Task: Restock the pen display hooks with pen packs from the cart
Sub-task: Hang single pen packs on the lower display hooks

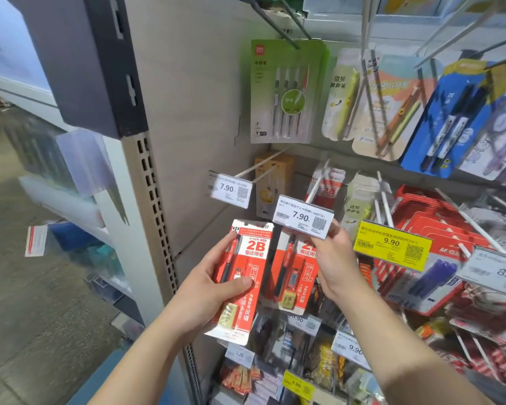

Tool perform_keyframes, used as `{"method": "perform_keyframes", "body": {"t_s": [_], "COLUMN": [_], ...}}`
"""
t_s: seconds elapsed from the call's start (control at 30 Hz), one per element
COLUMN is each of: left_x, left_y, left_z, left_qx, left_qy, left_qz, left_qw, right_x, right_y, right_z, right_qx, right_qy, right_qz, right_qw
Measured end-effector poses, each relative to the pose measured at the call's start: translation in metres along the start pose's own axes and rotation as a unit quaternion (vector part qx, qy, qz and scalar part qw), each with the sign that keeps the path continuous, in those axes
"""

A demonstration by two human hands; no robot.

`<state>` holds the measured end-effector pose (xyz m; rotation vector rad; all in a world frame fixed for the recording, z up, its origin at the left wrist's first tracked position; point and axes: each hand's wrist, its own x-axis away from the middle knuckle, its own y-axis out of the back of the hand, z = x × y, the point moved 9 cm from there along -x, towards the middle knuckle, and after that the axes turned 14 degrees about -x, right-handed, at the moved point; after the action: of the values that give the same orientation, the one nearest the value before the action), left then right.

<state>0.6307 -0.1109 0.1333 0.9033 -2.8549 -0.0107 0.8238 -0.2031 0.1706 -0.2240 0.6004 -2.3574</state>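
One 2B pen pack point(243, 276), light stiff card, sat gripped mid-body in left hand point(208, 290); hang hole up top stayed free. Right hand point(332, 258) pinched price tag point(303, 217), centre frame.

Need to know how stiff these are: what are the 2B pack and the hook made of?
2B pack: looks like glossy printed card, probably with a clear plastic blister over the pen; it stays flat in the left hand. Hook: thin rigid rod, likely white-coated metal wire.
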Motion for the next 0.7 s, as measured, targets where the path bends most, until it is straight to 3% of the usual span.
{"method": "perform_keyframes", "body": {"t_s": [0.23, 0.43, 0.7], "left_x": [-0.02, -0.037, -0.054], "left_y": [-0.003, -0.003, -0.009], "left_z": [0.005, 0.004, 0.003], "left_qx": [0.017, 0.026, 0.016], "left_qy": [0.006, 0.006, 0.006], "left_qz": [-0.003, -0.006, -0.029], "left_qw": [1.0, 1.0, 0.999], "right_x": [-0.014, -0.042, -0.089], "right_y": [0.008, 0.019, 0.043], "right_z": [-0.005, 0.006, 0.017], "right_qx": [-0.013, 0.004, 0.159], "right_qy": [-0.013, 0.048, 0.096], "right_qz": [-0.013, -0.041, -0.108], "right_qw": [1.0, 0.998, 0.977]}}
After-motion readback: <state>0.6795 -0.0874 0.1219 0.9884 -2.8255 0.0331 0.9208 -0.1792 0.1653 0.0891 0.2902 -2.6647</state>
